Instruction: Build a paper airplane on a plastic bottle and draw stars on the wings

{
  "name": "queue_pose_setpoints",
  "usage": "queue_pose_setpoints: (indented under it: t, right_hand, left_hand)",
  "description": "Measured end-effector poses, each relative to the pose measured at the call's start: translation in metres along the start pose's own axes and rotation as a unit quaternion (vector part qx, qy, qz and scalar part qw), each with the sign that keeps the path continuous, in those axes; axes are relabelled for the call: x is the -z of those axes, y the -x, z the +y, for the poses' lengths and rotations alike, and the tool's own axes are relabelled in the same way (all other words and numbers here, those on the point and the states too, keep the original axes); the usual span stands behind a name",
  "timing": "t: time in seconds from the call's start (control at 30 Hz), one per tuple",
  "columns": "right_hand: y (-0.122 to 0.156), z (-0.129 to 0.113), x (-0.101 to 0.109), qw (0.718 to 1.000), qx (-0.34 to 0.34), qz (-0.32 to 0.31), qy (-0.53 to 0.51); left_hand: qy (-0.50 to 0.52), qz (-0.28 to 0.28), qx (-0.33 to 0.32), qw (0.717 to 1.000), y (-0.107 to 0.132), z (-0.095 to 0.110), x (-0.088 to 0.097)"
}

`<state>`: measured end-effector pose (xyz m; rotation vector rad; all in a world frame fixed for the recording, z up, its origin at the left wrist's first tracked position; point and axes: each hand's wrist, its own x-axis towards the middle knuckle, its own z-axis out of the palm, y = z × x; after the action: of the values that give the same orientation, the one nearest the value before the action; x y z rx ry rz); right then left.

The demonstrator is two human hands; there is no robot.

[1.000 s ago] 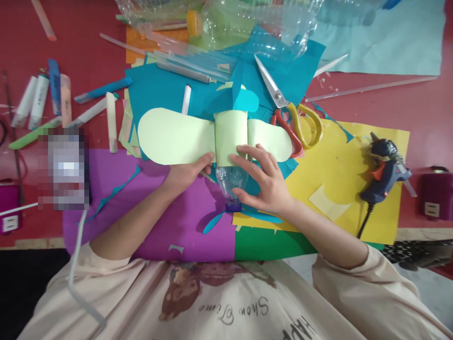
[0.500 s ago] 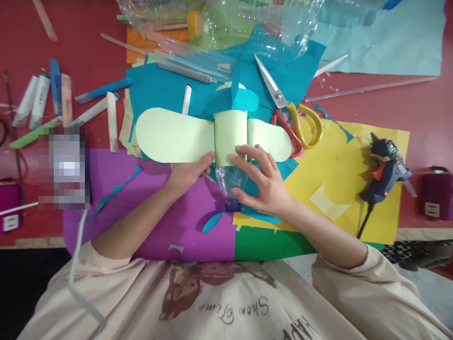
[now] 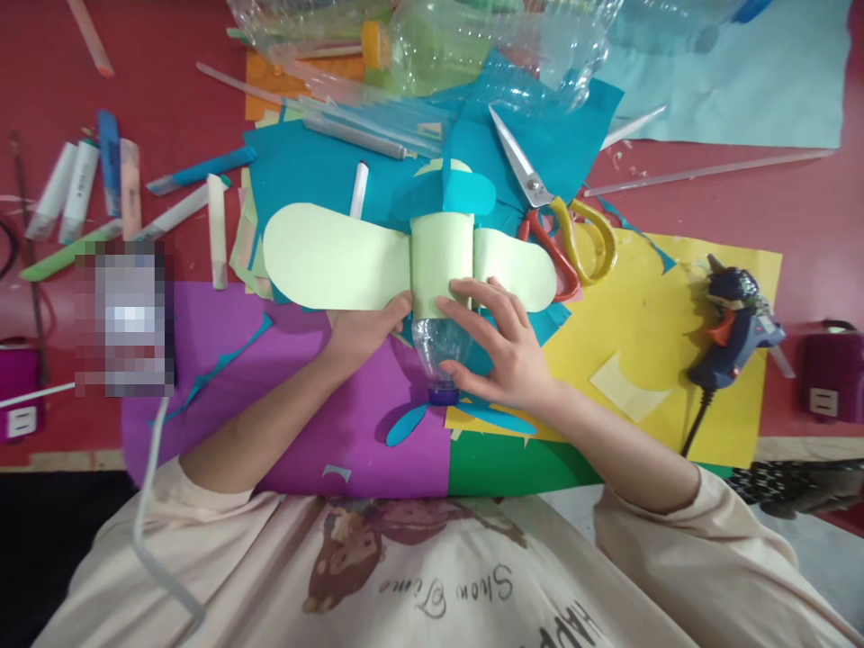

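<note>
A toy plane made from a plastic bottle lies before me, its blue cap pointing toward my body. Pale green paper wraps its body. One pale green wing reaches left and another wing right; blue tail pieces sit at the far end. Two blue paper blades spread by the cap. My left hand is closed on the plane at the left wing's base, thumb above, fingers hidden beneath. Curved over the bottle's right side, my right hand has fingertips on the wrap and its thumb near the neck.
Open scissors lie beyond the right wing. A glue gun rests on yellow paper at right. Several markers and a blurred-out device are at left. Clear plastic bottles stand at the back.
Both hands keep their hold on the bottle plane. The whole view has shifted very slightly; nothing else has visibly moved.
</note>
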<state>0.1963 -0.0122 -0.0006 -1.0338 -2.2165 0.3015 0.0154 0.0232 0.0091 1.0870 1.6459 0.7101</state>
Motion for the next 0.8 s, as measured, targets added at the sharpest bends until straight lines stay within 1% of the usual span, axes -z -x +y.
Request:
queue_pose_setpoints:
  t: [0.1,0.2,0.3,0.47,0.6,0.8]
  right_hand:
    - [0.0008,0.0013,0.0008,1.0,0.003,0.005,0.002]
    - [0.0016,0.0022,0.0011,1.0,-0.001,0.002,-0.005]
    - [0.0024,0.0025,0.0008,1.0,-0.007,-0.003,-0.004]
    - [0.0033,0.0023,-0.0004,1.0,-0.021,-0.018,0.006]
    - [0.0024,0.0019,-0.0004,1.0,-0.017,-0.015,0.011]
    - [0.0008,0.0015,0.0002,1.0,0.003,0.004,0.015]
  left_hand:
    - [0.011,-0.015,0.01,1.0,-0.0004,-0.0024,0.0023]
    - [-0.006,-0.03,-0.007,1.0,-0.0003,-0.0039,0.0047]
    - [-0.033,-0.028,-0.029,0.999,-0.0001,-0.0043,0.0057]
    - [-0.043,-0.03,-0.038,0.998,-0.0006,-0.0053,0.0053]
    - [-0.044,-0.031,-0.045,0.998,-0.0011,-0.0069,0.0051]
    - [-0.026,-0.029,-0.035,0.999,0.0,-0.0067,0.0058]
